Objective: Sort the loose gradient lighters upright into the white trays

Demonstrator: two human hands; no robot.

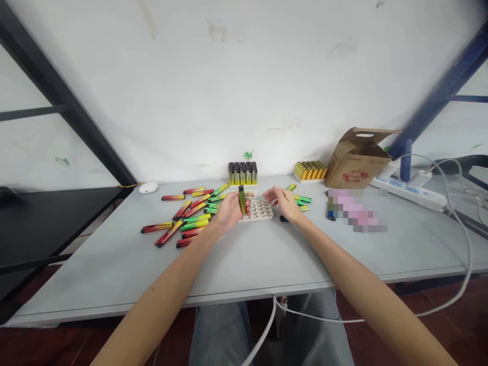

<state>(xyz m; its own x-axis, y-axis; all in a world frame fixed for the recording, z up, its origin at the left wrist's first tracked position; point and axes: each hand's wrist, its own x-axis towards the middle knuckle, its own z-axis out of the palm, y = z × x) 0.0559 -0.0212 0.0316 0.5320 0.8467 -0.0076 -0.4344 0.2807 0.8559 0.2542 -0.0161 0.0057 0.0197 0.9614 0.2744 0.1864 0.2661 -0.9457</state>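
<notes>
My left hand (231,207) is closed around a lighter (242,199) with a black top and a green-yellow body, held upright. Just below and right of it lies a pale tray (261,209) with rows of round holes. My right hand (282,199) hovers at the tray's right edge, fingers stretched toward it, with nothing visible in them. Loose red-yellow lighters (183,209) and green-yellow lighters (197,221) lie scattered left of my left hand. A few more green lighters (302,199) are partly hidden behind my right hand.
Against the wall stands a block of upright lighters (243,174). Farther right are a tray of yellow lighters (310,171), an opened cardboard box (356,162) and a white power strip (412,190) with cables. A white case (148,188) sits at the back left.
</notes>
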